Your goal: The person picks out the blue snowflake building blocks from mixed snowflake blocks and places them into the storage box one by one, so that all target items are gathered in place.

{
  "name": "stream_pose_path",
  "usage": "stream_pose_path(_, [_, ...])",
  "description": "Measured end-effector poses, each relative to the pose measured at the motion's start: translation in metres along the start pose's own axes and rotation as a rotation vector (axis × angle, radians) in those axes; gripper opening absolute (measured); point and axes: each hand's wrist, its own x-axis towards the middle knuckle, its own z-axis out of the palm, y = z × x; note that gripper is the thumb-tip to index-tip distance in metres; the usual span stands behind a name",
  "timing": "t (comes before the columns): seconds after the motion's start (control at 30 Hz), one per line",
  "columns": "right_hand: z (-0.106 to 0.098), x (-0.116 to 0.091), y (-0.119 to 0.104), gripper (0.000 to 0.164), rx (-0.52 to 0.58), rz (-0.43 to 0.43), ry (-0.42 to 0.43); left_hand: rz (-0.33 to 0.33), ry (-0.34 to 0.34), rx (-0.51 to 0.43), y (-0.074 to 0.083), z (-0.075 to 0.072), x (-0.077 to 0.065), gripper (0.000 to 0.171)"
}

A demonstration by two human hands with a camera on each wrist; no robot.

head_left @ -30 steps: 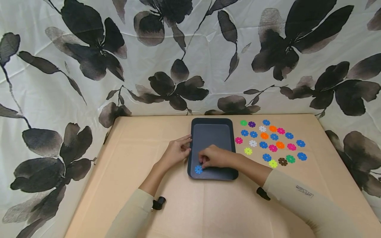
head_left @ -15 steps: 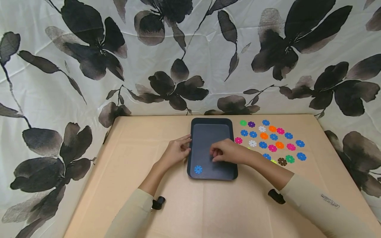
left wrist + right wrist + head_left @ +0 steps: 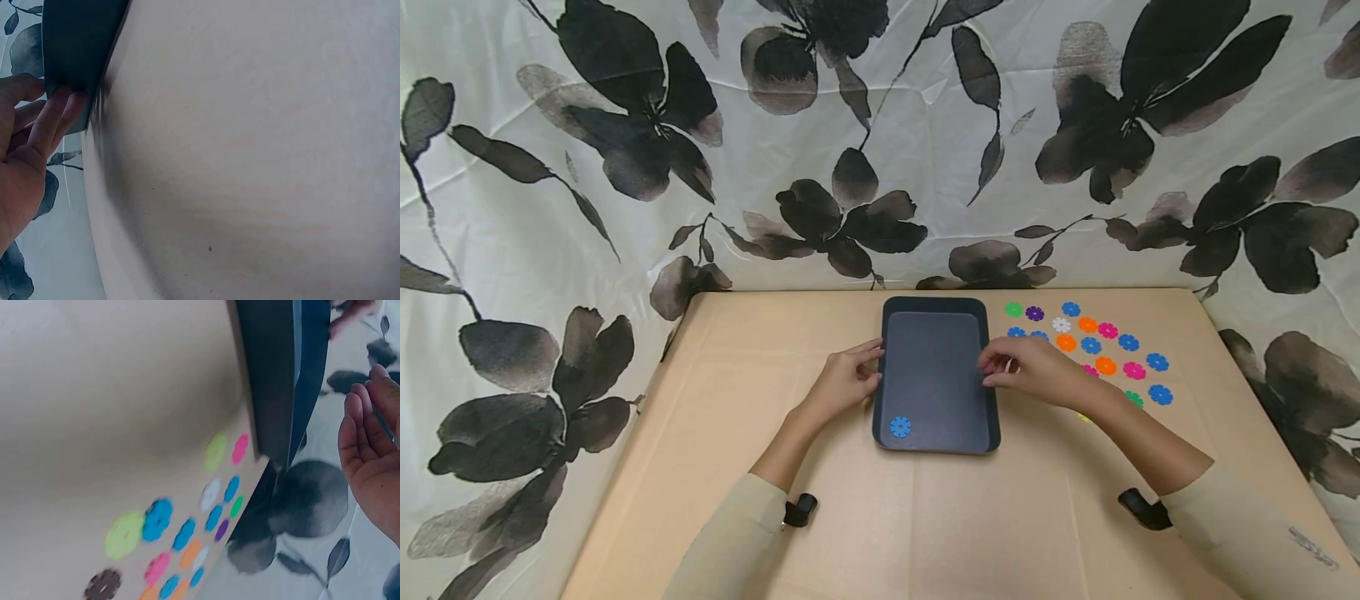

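In the head view, a dark grey rectangular tray (image 3: 936, 375) stands on the table. One blue flower-shaped disc (image 3: 900, 427) lies in its near left corner. My left hand (image 3: 847, 375) touches the tray's left side; in the left wrist view its fingers (image 3: 53, 119) rest on the outer wall. Over the tray's right rim hovers my right hand (image 3: 1030, 367), its fingers loosely bent and no disc visible between them. The right wrist view shows this hand (image 3: 375, 437) beyond the tray (image 3: 269, 369), apart from it.
Right of the tray lie several loose flower-shaped discs in blue, orange (image 3: 1105, 366), pink (image 3: 1134, 370), green (image 3: 1014, 310), purple (image 3: 1034, 313) and white (image 3: 1061, 325). My right hand and forearm cover some. Floral cloth (image 3: 880, 125) hangs behind the tan table (image 3: 775, 333).
My right hand has left the blue disc in the tray's near left corner and moved right and away to the right rim. The left hand and the tray stay put.
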Motion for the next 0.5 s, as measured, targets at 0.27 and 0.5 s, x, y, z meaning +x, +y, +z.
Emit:
stream_pose_path(0.27, [-0.013,-0.029,0.032,0.018,-0.050,0.085,0.101,0.000,0.005,0.014,0.000,0.000,0.000,0.044])
stream_pose_path(0.5, [-0.018,-0.053,0.062,0.020,-0.051,0.209,0.116,-0.007,0.003,0.012,0.001,0.000,0.001,0.043])
